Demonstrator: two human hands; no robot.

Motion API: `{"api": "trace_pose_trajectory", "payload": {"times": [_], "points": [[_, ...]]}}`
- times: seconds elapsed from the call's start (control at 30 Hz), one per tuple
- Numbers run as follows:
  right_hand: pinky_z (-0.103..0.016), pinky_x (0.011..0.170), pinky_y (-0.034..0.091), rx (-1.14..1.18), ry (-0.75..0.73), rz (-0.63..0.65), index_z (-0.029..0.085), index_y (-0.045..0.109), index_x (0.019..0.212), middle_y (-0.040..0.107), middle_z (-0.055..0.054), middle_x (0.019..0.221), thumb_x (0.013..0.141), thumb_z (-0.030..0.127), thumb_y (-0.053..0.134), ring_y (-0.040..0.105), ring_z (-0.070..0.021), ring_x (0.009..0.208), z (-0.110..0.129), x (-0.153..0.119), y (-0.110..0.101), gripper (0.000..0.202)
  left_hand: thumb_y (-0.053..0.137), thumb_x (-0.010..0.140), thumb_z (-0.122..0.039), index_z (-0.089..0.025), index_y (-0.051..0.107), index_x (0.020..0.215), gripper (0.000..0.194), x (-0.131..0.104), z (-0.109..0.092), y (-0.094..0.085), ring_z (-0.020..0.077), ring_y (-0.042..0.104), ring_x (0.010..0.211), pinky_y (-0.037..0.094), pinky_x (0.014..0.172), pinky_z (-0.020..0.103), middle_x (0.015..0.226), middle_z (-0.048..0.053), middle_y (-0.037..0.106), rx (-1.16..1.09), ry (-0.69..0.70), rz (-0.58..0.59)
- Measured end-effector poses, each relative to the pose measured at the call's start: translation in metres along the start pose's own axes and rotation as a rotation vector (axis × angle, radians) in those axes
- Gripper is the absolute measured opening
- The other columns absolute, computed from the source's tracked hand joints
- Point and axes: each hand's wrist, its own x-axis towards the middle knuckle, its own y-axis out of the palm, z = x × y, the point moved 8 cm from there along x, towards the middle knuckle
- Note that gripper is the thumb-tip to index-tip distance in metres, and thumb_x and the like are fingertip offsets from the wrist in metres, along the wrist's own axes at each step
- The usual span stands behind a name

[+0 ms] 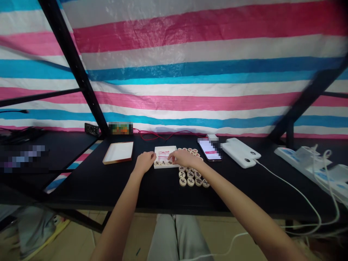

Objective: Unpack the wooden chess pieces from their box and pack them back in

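Note:
A shallow white box point(165, 148) lies on the black table in front of me. Along its near side stand several round Chinese chess pieces point(163, 163) in a row, and pink printing shows on its floor. My left hand point(146, 161) is closed, its curled fingers against the box's left edge. Over the right part of the box, my right hand point(184, 158) pinches at a chess piece point(170, 163) in that row; its fingertips partly cover it. More Chinese chess pieces point(190, 182) lie in rows right of the box, some hidden under my right hand and forearm.
An orange-edged box lid point(119, 152) lies at left. Right of the pieces are a lit phone point(210, 149), white power banks point(240, 150) with a cable, and a white power strip point(312, 170). Black metal posts point(73, 61) frame the table before a striped sheet point(190, 87).

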Motion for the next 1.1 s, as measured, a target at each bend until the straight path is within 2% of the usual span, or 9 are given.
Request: {"api": "trace_pose_trajectory", "payload": {"times": [0.13,0.4,0.67,0.83,0.97,1.1], "points": [[-0.020,0.065,0.039,-0.025,-0.007,0.003,0.021,0.064,0.091,0.066,-0.004,0.086,0.068,0.012,0.055,0.059,-0.0164,0.080,0.000,0.002,-0.001,0.025,0.027,0.084,-0.040,-0.019,0.061,0.080,0.040,0.000,0.000,0.000,0.0177,0.058,0.078,0.036,0.063,0.023,0.081,0.007,0.064,-0.007,-0.008,0.009],[-0.023,0.065,0.038,-0.047,0.016,-0.017,0.019,0.065,0.089,0.066,-0.007,0.086,0.071,0.022,0.056,0.058,-0.0196,0.080,-0.004,0.008,0.007,0.021,0.025,0.084,-0.042,-0.020,0.061,0.079,0.042,0.003,0.003,0.004,0.0181,0.058,0.077,0.036,0.063,0.023,0.079,0.007,0.064,0.011,0.004,-0.003],[-0.033,0.080,0.033,-0.061,-0.072,-0.074,0.024,0.062,0.098,0.062,-0.006,0.098,0.081,0.019,0.042,0.052,-0.0213,0.096,-0.003,-0.007,-0.003,0.027,0.025,0.084,-0.042,-0.019,0.061,0.080,0.043,0.003,0.002,0.004,0.0181,0.058,0.078,0.036,0.064,0.024,0.080,0.007,0.064,-0.009,0.015,0.000],[-0.035,0.080,0.033,-0.091,-0.082,-0.165,0.023,0.051,0.115,0.056,-0.010,0.108,0.085,0.018,0.034,0.049,-0.0217,0.099,0.008,-0.005,-0.005,0.034,0.025,0.084,-0.042,-0.019,0.061,0.079,0.043,0.003,0.002,0.005,0.0183,0.058,0.076,0.036,0.063,0.024,0.078,0.007,0.064,-0.007,0.023,-0.006],[-0.034,0.078,0.033,-0.081,-0.160,-0.131,0.026,0.052,0.113,0.058,-0.008,0.103,0.087,0.022,0.032,0.049,-0.0211,0.097,0.022,0.001,0.004,0.033,0.025,0.084,-0.043,-0.019,0.061,0.079,0.043,0.003,0.003,0.007,0.0172,0.058,0.076,0.036,0.063,0.023,0.079,0.007,0.064,0.007,0.025,-0.013],[-0.034,0.078,0.032,-0.079,-0.167,-0.114,0.026,0.053,0.111,0.058,-0.007,0.101,0.086,0.019,0.032,0.050,-0.0204,0.095,0.024,0.003,0.008,0.034,0.024,0.085,-0.043,-0.019,0.060,0.080,0.043,0.003,0.003,0.007,0.0172,0.058,0.076,0.036,0.063,0.023,0.080,0.007,0.064,0.011,0.030,-0.023]]}}
